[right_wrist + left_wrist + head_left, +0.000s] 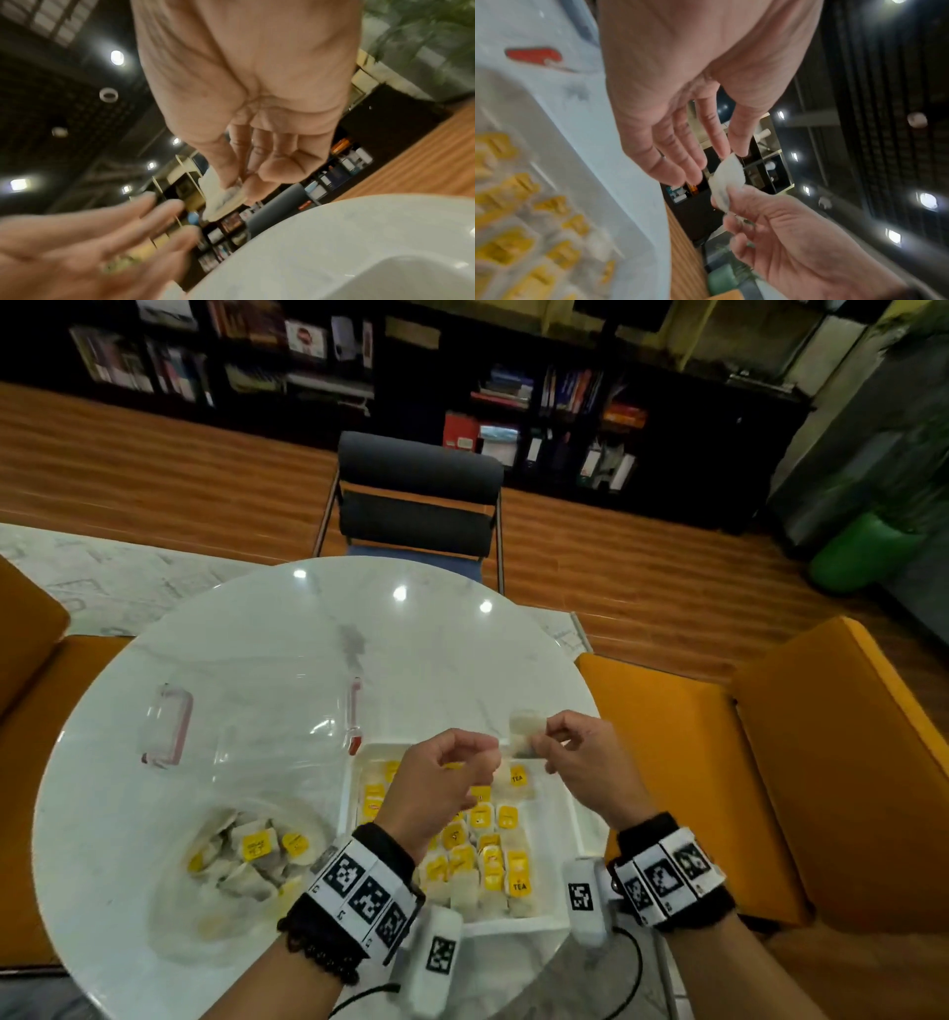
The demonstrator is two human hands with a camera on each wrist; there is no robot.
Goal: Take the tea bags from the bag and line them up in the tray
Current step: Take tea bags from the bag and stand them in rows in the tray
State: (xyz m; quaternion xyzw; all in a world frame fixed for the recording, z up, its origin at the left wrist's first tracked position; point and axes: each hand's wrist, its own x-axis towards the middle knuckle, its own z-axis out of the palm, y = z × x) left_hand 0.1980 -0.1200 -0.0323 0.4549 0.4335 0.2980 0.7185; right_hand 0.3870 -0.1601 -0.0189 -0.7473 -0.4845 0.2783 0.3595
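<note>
A round white marble table carries everything. At about five o'clock on it sits a white tray with rows of yellow-tagged tea bags. At seven o'clock lies a clear plastic bag with more tea bags; a clear lid with pink clasps lies at nine o'clock.

white marbled table; white tray near its front edge, tea bags in it pale with yellow tags. clear bag holds more. wrist bands black-and-white checked. orange chairs at both sides.
</note>
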